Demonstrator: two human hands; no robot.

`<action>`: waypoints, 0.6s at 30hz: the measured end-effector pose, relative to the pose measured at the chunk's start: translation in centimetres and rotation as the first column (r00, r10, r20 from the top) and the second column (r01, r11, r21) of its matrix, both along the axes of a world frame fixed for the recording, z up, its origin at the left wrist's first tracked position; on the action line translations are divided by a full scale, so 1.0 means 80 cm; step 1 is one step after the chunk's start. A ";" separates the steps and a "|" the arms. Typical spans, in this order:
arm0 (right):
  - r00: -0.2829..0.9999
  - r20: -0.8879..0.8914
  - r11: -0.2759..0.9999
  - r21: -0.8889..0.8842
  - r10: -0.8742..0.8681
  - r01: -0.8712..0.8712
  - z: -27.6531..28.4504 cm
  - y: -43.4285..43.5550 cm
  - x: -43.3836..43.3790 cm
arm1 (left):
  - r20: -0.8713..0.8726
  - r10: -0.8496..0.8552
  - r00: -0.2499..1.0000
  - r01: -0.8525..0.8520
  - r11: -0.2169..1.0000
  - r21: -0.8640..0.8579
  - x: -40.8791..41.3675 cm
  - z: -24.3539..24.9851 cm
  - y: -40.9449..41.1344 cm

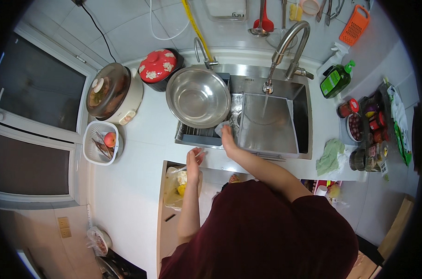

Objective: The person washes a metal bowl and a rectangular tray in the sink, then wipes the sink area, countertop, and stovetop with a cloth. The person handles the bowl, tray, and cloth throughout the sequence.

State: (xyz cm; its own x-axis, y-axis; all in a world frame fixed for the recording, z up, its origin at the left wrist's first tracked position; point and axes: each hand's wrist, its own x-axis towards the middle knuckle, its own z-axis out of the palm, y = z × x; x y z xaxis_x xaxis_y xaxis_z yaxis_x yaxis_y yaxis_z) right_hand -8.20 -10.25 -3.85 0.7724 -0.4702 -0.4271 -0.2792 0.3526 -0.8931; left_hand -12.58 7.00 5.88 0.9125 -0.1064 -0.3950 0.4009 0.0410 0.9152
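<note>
My right hand (227, 140) grips a greyish-white cloth (222, 128) at the sink's left part, just below a large stainless steel bowl (197, 99). My left hand (194, 161) hovers by the counter's front edge, fingers bent; a thin pale thing shows at its fingertips, too small to tell. Under that hand hangs a plastic bag (171, 191) with yellow and white scraps inside. A flat rectangular metal tray (266, 129) lies tilted in the stainless steel sink (303, 104). Water runs onto it from the gooseneck faucet (267, 87).
Left of the bowl stand a red-lidded pot (157, 66), an electric cooker (115, 92) and a white basket (101, 158) holding an apple. To the right are a green pump bottle (336, 80), a green cloth (330, 157) and several jars. A small second tap (205, 59) rises behind the bowl.
</note>
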 end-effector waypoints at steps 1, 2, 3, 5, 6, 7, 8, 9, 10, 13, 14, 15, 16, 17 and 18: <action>0.987 -0.090 0.984 -0.107 0.131 -0.141 0.013 0.020 0.002 | 0.002 0.001 1.000 -0.001 1.000 0.013 -0.004 0.000 0.011; 0.951 -0.190 0.938 -0.201 0.245 -0.282 0.025 0.034 0.002 | 0.005 -0.013 1.000 0.013 0.999 0.029 -0.007 0.000 0.020; 0.894 -0.301 0.864 -0.283 0.332 -0.416 0.031 0.042 0.000 | 0.001 -0.013 1.000 0.013 0.999 0.033 -0.010 0.000 0.023; 0.863 -0.300 0.574 -0.652 0.406 -0.496 0.041 0.050 0.000 | -0.008 -0.021 1.000 0.022 0.999 0.041 -0.011 0.002 0.026; 0.832 -0.315 0.475 -0.705 0.456 -0.527 0.050 0.047 0.004 | -0.013 -0.016 1.000 0.016 0.999 0.041 -0.011 0.004 0.024; 0.795 -0.337 0.369 -0.749 0.504 -0.551 0.059 0.043 0.008 | -0.015 -0.022 1.000 0.023 0.999 0.042 -0.009 0.004 0.023; 0.683 -0.436 0.227 -0.721 0.585 -0.655 0.068 0.037 0.014 | -0.017 -0.031 0.999 0.032 0.999 0.044 -0.007 0.005 0.022; 0.661 -0.432 0.142 -0.764 0.614 -0.630 0.069 0.031 0.012 | -0.020 -0.045 0.999 0.046 0.998 0.042 -0.004 0.004 0.020; 0.638 -0.430 0.058 -0.800 0.639 -0.597 0.071 0.024 0.008 | -0.023 -0.062 0.998 0.063 0.998 0.028 -0.001 0.002 0.016; 0.654 -0.391 -0.033 -0.872 0.648 -0.489 0.080 0.009 -0.009 | -0.029 -0.115 0.993 0.115 0.993 -0.018 0.011 -0.002 0.000; 0.691 -0.334 0.020 -0.893 0.641 -0.450 0.080 0.003 -0.017 | -0.030 -0.133 0.991 0.132 0.991 -0.032 0.015 -0.003 -0.008; 0.728 -0.280 0.070 -0.910 0.626 -0.409 0.082 -0.007 -0.027 | -0.033 -0.156 0.987 0.154 0.987 -0.051 0.018 -0.005 -0.019; 0.733 -0.201 0.112 -0.928 0.649 -0.354 0.096 -0.025 -0.041 | -0.026 -0.181 0.983 0.180 0.983 -0.043 0.021 -0.005 -0.027; 0.765 -0.168 0.176 -0.922 0.622 -0.346 0.100 -0.045 -0.052 | -0.020 -0.208 0.978 0.207 0.978 -0.035 0.024 -0.004 -0.036; 0.801 -0.143 0.237 -0.912 0.582 -0.335 0.103 -0.073 -0.069 | -0.017 -0.246 0.969 0.245 0.969 -0.035 0.026 -0.005 -0.050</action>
